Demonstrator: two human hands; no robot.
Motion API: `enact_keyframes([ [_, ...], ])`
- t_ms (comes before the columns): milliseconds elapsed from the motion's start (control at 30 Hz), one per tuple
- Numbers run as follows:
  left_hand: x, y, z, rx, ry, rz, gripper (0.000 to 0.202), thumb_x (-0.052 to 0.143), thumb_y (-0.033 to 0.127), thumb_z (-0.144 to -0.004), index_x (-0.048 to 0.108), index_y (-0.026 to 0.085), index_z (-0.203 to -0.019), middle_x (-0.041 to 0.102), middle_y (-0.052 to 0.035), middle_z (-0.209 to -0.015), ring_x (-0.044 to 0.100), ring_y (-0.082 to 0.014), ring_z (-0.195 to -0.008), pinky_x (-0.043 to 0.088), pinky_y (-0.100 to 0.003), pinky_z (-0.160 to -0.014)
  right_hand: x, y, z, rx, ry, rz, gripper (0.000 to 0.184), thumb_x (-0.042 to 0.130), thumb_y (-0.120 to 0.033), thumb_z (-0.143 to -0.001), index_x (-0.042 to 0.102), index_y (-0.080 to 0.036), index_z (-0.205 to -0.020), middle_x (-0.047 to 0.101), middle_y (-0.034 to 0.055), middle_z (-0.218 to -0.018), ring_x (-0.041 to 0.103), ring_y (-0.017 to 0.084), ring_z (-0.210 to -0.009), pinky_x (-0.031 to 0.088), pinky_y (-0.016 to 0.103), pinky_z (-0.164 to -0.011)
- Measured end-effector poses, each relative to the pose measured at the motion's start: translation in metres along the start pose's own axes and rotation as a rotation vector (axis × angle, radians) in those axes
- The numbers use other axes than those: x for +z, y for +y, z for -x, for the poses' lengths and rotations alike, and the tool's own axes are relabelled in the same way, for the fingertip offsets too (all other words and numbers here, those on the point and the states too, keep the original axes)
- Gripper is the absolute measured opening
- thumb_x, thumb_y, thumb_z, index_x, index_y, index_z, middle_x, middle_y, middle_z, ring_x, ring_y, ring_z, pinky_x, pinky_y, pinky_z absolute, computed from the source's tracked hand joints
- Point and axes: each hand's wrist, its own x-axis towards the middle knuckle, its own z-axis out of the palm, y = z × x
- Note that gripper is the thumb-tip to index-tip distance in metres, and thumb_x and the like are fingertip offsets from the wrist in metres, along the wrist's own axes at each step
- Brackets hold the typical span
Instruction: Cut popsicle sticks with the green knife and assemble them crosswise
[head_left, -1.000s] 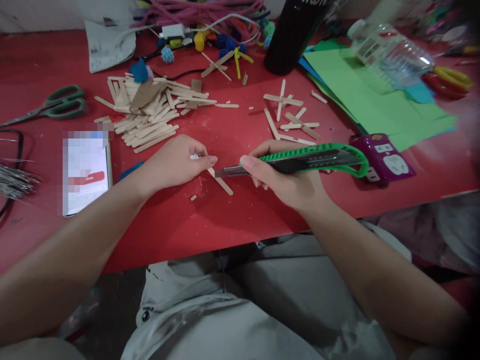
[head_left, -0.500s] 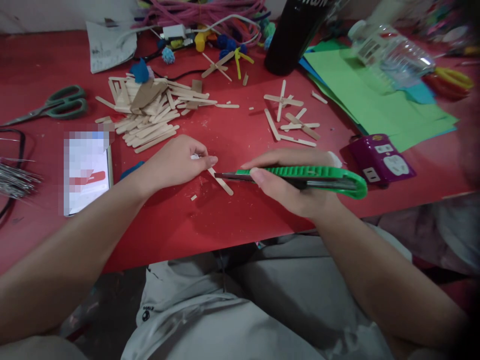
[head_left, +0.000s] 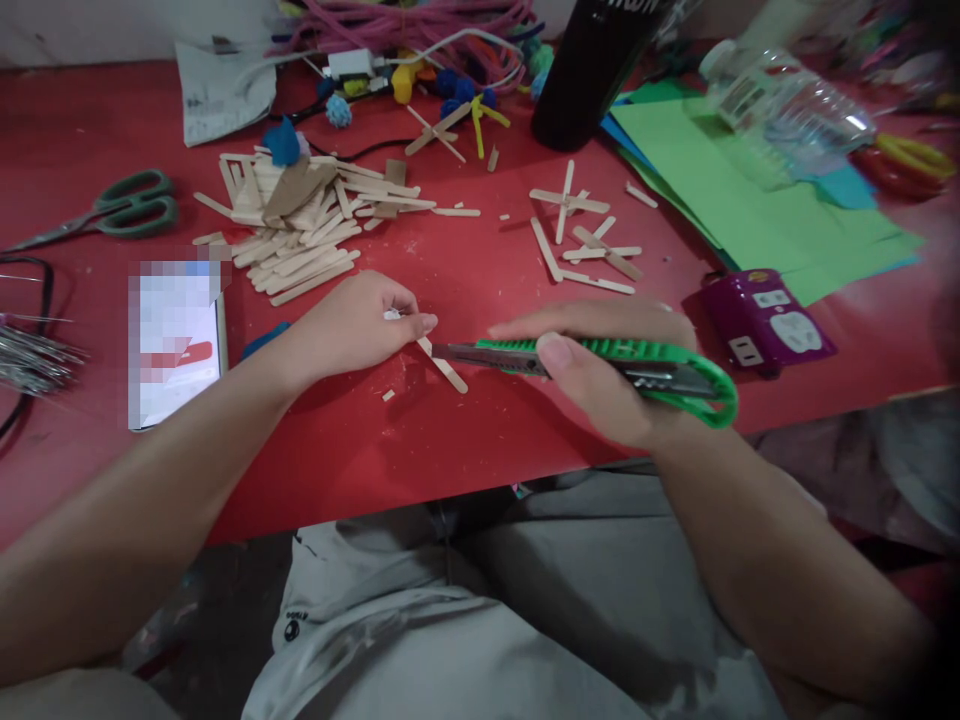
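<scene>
My left hand (head_left: 367, 322) pinches one end of a wooden craft stick (head_left: 448, 373) against the red table. The stick's lower end sticks out to the right of my thumb; its other end is hidden under the fingers. In my right hand (head_left: 600, 360) is a green utility knife (head_left: 694, 378), held almost level with my thumb along its side. The knife's blade points left, and its tip meets the stick close to my left thumb. A tiny wood scrap (head_left: 388, 395) lies just below the stick.
Behind my left hand is a heap of craft sticks (head_left: 307, 240). Crossed sticks (head_left: 568, 203) lie further right. Scissors (head_left: 135, 205) and a phone (head_left: 176, 345) are at left. A purple socket adapter (head_left: 769, 320), green paper (head_left: 750, 190) and a black bottle (head_left: 589, 75) stand or lie at right.
My right hand has shifted slightly right along the knife, and the handle's back end has dipped. The blade tip stays at the stick. My left hand keeps its hold.
</scene>
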Motion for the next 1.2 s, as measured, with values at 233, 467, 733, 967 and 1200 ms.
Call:
enact_keyframes([
  [233,0.001,0.001,-0.001,0.006,0.006,-0.022,0.038,0.054,0.048,-0.084,0.071,0.016,-0.070,0.059,-0.0001,-0.060,0.045,-0.0108,-0.057,0.030,-0.028,-0.058,0.010,-0.003,0.003,-0.059,0.056,0.030,0.019,0.053,-0.025,-0.095,0.070,-0.025,-0.086,0.072,0.0003,-0.069,0.064,0.014,-0.056,0.049,0.028,-0.052],
  [467,-0.001,0.003,-0.001,-0.024,-0.028,-0.037,0.037,0.055,0.048,-0.082,0.069,0.017,-0.067,0.052,0.0008,-0.055,0.041,-0.0107,-0.055,0.027,-0.029,-0.058,0.010,-0.011,-0.002,-0.178,0.033,0.123,0.017,0.054,-0.016,-0.091,0.066,-0.021,-0.079,0.069,-0.0006,-0.066,0.062,0.011,-0.055,0.047,0.024,-0.050],
  [733,-0.002,0.006,-0.001,-0.025,-0.018,-0.051,0.035,0.053,0.045,-0.081,0.065,0.017,-0.065,0.045,0.0016,-0.052,0.037,-0.0110,-0.054,0.026,-0.030,-0.059,0.012,-0.016,-0.004,-0.254,-0.048,0.101,0.017,0.053,-0.011,-0.087,0.061,-0.017,-0.072,0.063,-0.0005,-0.065,0.057,0.008,-0.058,0.048,0.021,-0.059],
  [967,-0.001,0.005,-0.002,-0.040,-0.018,-0.068,0.035,0.053,0.046,-0.081,0.065,0.017,-0.066,0.047,0.0008,-0.055,0.039,-0.0116,-0.056,0.026,-0.030,-0.059,0.010,-0.014,-0.007,-0.186,-0.083,0.084,0.020,0.052,-0.013,-0.090,0.060,-0.020,-0.073,0.061,-0.0017,-0.063,0.053,0.009,-0.055,0.046,0.023,-0.055],
  [1200,-0.001,0.005,-0.001,-0.027,0.007,-0.055,0.035,0.054,0.046,-0.081,0.065,0.017,-0.064,0.048,0.0011,-0.055,0.041,-0.0113,-0.055,0.028,-0.029,-0.058,0.009,-0.008,-0.008,-0.095,-0.023,0.088,0.021,0.052,-0.016,-0.092,0.062,-0.021,-0.074,0.063,-0.0028,-0.062,0.058,0.010,-0.055,0.045,0.023,-0.054],
])
